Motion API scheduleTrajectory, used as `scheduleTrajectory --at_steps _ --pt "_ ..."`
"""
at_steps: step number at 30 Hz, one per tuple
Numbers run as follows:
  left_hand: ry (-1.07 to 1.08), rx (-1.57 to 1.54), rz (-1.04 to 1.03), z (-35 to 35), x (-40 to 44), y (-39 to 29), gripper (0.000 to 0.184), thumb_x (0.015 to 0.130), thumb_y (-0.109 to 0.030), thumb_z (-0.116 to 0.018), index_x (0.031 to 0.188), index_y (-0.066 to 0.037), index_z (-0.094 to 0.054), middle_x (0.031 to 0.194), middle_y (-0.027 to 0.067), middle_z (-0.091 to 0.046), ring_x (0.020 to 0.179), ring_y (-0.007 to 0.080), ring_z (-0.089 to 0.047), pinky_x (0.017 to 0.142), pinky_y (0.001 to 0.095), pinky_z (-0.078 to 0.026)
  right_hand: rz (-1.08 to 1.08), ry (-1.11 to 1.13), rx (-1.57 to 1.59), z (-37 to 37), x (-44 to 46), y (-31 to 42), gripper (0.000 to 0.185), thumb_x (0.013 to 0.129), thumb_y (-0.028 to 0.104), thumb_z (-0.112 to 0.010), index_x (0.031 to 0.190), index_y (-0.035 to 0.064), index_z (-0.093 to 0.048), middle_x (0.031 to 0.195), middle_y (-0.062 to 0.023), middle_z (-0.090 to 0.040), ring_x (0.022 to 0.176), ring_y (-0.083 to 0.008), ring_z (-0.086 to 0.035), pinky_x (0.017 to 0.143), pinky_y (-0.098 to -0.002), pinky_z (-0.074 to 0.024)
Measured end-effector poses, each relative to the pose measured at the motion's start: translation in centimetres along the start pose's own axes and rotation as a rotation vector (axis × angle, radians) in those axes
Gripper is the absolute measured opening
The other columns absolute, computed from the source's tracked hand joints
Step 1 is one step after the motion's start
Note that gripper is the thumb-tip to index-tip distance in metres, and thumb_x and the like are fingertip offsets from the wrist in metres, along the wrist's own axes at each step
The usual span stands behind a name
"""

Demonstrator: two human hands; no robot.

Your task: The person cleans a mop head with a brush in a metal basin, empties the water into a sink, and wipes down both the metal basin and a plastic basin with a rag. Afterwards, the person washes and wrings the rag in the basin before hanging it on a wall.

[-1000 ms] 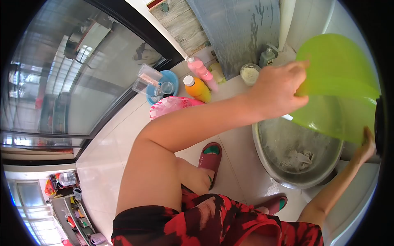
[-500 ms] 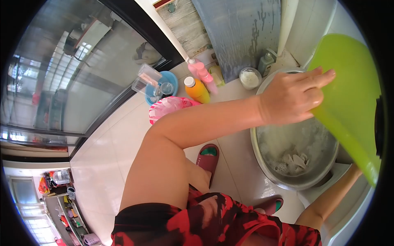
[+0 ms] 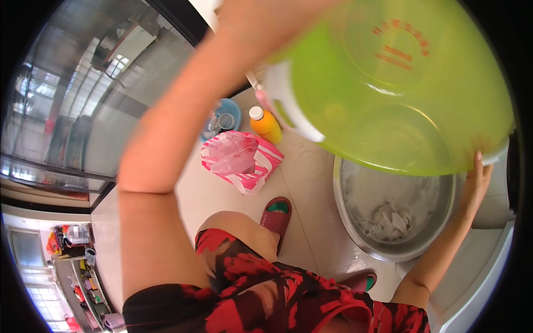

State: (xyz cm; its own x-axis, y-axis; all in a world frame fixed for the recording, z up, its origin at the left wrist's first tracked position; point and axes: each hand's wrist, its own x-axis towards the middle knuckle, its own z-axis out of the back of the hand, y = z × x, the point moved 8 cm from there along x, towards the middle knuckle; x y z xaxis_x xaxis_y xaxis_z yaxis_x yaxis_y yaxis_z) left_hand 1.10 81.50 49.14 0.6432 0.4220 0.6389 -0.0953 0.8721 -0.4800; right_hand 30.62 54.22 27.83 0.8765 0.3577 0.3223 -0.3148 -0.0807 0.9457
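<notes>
A large lime-green plastic basin (image 3: pixel 344 111) with white handles and red lettering is held up and tilted above the floor. My left hand (image 3: pixel 272 22) is at its upper left rim, blurred and partly cut off by the top of the view, its fingertips hidden. On the right, my right hand (image 3: pixel 476 180) grips the lower right edge, thumb showing on the green plastic. Below hangs no gap I can measure to a round metal tub (image 3: pixel 355 233), which the green basin partly covers. Cloudy, sudsy water (image 3: pixel 372 191) fills the tub, with a pale crumpled cloth (image 3: pixel 395 222) in it.
A pink-and-white striped bag (image 3: pixel 261 166), an orange bottle (image 3: pixel 266 126) and a blue bowl (image 3: pixel 230 111) with containers stand on the tiled floor. A glass sliding door (image 3: pixel 100 94) is at left. Slippered feet (image 3: pixel 276 222) are near the tub.
The green basin has risen and swung left, turning its broad round face into view. My left hand has moved up and left with it; my right hand has come up into view on the rim.
</notes>
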Motion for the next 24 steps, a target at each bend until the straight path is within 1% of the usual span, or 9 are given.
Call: scheduleTrajectory --at_steps 4,7,10,15,18,19,20,22,24 --pt "-0.176 0.069 0.074 7.5 -1.5 2.3 0.028 0.079 -0.017 -0.068 0.101 0.0 -0.068 0.086 0.0095 -0.071 0.072 0.0158 -0.067 0.06 0.0269 -0.053 0.016 0.274 -0.061 -6.3 -1.8 -0.6 0.057 0.097 0.029 -0.056 0.142 0.0003 -0.037 0.141 -0.0156 -0.044 0.128 -0.0249 -0.046 0.1 -0.0365 -0.0412" --pt "-0.298 0.441 0.301 22.0 -5.5 5.3 0.043 0.086 -0.027 -0.063 0.121 -0.002 -0.061 0.114 0.0111 -0.068 0.093 0.0217 -0.069 0.069 0.0291 -0.05 -0.047 0.412 -0.162 -8.4 -2.9 -1.6 0.055 0.097 0.029 -0.056 0.141 0.0011 -0.04 0.141 -0.015 -0.045 0.126 -0.0248 -0.048 0.099 -0.0356 -0.0421" --pt "-0.323 0.598 0.406 29.9 -11.2 4.7 0.048 0.092 -0.035 -0.055 0.128 -0.004 -0.056 0.124 0.009 -0.063 0.113 0.023 -0.062 0.083 0.0312 -0.045 -0.16 0.481 -0.16 -7.5 -2.9 -5.8 0.048 0.097 0.029 -0.056 0.135 0.0023 -0.048 0.136 -0.0125 -0.051 0.12 -0.023 -0.053 0.097 -0.0346 -0.044" --pt "-0.612 0.556 0.877 44.7 -31.8 12.0 0.049 0.092 -0.034 -0.055 0.127 -0.001 -0.054 0.122 0.0087 -0.064 0.11 0.0239 -0.063 0.077 0.0298 -0.048 -0.363 0.548 -0.301 -6.9 -3.9 -11.9 0.039 0.097 0.026 -0.055 0.128 0.0023 -0.055 0.128 -0.0088 -0.057 0.113 -0.0203 -0.058 0.094 -0.0334 -0.0462" --pt "-0.851 0.325 1.161 52.7 -52.5 19.5 0.046 0.093 -0.029 -0.055 0.128 0.001 -0.052 0.121 0.013 -0.062 0.094 0.0283 -0.067 0.073 0.0341 -0.053 -0.415 0.548 -0.335 -6.4 -4.4 -13.6 0.037 0.097 0.026 -0.054 0.126 0.0029 -0.057 0.126 -0.0081 -0.058 0.111 -0.0197 -0.059 0.092 -0.0324 -0.0466" --pt "-1.042 0.188 1.223 54.3 -60.1 22.2 0.04 0.091 -0.023 -0.058 0.123 0.0 -0.053 0.114 0.011 -0.062 0.094 0.0293 -0.066 0.072 0.0366 -0.056 -0.44 0.551 -0.338 -6.3 -4.6 -14.1 0.036 0.097 0.026 -0.054 0.125 0.0034 -0.058 0.125 -0.0077 -0.059 0.11 -0.0195 -0.059 0.091 -0.032 -0.0466" --pt "-1.057 0.08 1.234 53.7 -65.7 25.1 0.036 0.095 -0.025 -0.053 0.122 -0.002 -0.055 0.107 0.0106 -0.065 0.093 0.0282 -0.066 0.075 0.0371 -0.057 -0.444 0.548 -0.343 -6.2 -4.6 -14.3 0.036 0.097 0.026 -0.054 0.125 0.0034 -0.058 0.125 -0.0077 -0.059 0.11 -0.0195 -0.059 0.091 -0.032 -0.0466" --pt "-1.232 -0.008 1.337 47.4 -71.1 27.5 0.028 0.094 -0.017 -0.05 0.117 -0.002 -0.056 0.107 0.0119 -0.063 0.093 0.0279 -0.064 0.075 0.0396 -0.057 -0.487 0.553 -0.337 -6.0 -4.9 -15.0 0.035 0.097 0.026 -0.054 0.124 0.0044 -0.059 0.125 -0.0067 -0.059 0.11 -0.0189 -0.059 0.09 -0.0316 -0.0466" --pt "-1.376 -0.087 1.479 43.4 -78.9 32.1 0.019 0.087 -0.014 -0.047 0.098 0.0 -0.053 0.097 0.014 -0.06 0.087 0.0306 -0.063 0.068 0.0411 -0.06 -0.502 0.563 -0.339 -6.1 -5.0 -14.8 0.035 0.097 0.026 -0.054 0.124 0.0047 -0.059 0.124 -0.0062 -0.059 0.109 -0.0186 -0.059 0.09 -0.0316 -0.0467"
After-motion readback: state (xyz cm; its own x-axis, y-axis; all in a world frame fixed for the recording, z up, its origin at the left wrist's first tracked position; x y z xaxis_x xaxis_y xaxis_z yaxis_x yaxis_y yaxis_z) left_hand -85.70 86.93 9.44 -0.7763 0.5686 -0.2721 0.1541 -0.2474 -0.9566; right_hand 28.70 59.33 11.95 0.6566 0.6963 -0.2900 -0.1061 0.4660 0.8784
